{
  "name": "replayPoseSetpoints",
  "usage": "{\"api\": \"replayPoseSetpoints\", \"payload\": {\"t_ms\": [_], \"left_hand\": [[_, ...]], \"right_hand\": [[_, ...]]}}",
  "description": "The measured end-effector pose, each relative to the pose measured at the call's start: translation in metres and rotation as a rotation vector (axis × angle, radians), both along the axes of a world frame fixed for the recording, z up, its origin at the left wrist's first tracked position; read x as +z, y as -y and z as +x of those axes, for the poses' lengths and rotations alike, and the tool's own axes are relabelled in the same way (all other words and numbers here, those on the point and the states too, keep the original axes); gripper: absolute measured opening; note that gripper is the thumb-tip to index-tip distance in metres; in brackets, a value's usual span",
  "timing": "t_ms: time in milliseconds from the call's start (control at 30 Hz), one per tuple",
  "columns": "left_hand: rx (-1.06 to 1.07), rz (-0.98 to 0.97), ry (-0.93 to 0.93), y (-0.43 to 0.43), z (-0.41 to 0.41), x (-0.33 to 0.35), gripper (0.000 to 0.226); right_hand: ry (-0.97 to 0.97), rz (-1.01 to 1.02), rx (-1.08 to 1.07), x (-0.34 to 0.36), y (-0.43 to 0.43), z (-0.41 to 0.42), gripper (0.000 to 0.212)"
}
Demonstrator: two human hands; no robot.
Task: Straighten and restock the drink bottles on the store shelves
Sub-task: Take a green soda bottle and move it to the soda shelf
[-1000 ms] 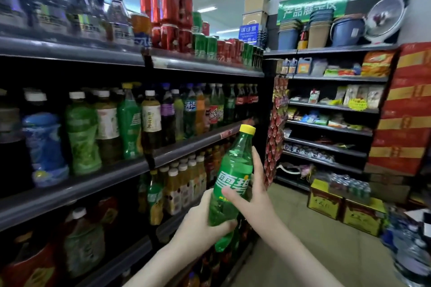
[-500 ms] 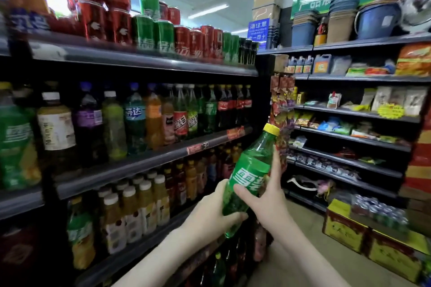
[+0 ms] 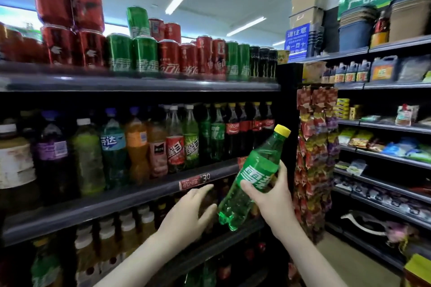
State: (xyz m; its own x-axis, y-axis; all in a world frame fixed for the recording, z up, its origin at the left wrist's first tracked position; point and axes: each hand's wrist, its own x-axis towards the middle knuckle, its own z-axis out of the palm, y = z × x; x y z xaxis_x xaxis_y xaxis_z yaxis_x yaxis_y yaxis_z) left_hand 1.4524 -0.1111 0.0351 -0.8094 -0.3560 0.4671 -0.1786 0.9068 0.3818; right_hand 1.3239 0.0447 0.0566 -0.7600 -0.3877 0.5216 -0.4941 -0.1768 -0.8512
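Note:
My right hand (image 3: 271, 196) grips a green soda bottle (image 3: 253, 176) with a yellow cap around its labelled middle. The bottle tilts to the upper right, in front of the middle drink shelf (image 3: 140, 196). My left hand (image 3: 190, 211) is off the bottle, fingers spread and relaxed, just left of the bottle's base and below the shelf's price tag (image 3: 194, 180). On the middle shelf stand several upright bottles: purple, green, blue, orange, red-labelled, then matching green soda bottles (image 3: 217, 133) and dark cola bottles (image 3: 235, 128).
Red, green and black cans (image 3: 168, 58) fill the top shelf. Yellow-tea bottles (image 3: 128, 230) stand on the lower shelf. A hanging strip of snack packets (image 3: 314, 147) hangs at the shelf end, right of the bottle. Snack shelves (image 3: 382, 158) line the far wall.
My left hand has let go of the green bottle and now hovers open beside its base. The view has moved further right along the shelves; the bottle tilts more.

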Motion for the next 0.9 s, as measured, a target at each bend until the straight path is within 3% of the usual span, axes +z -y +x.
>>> {"api": "replayPoseSetpoints", "payload": {"t_ms": [233, 567, 767, 900], "left_hand": [[0.198, -0.034, -0.120, 0.054, -0.075, 0.011, 0.054], [0.527, -0.003, -0.198, 0.104, -0.174, 0.014, 0.067], [0.615, -0.110, -0.266, 0.110, -0.201, 0.014, 0.072], [0.733, -0.213, -0.196, 0.122, -0.206, 0.016, 0.080]], "right_hand": [[-0.083, -0.058, 0.005, 0.020, 0.038, -0.076, 0.086], [-0.185, -0.129, 0.197, 0.020, 0.130, -0.159, 0.091], [-0.162, -0.065, 0.311, 0.028, 0.189, -0.192, 0.089], [-0.191, 0.058, 0.340, 0.027, 0.217, -0.205, 0.086]]}}
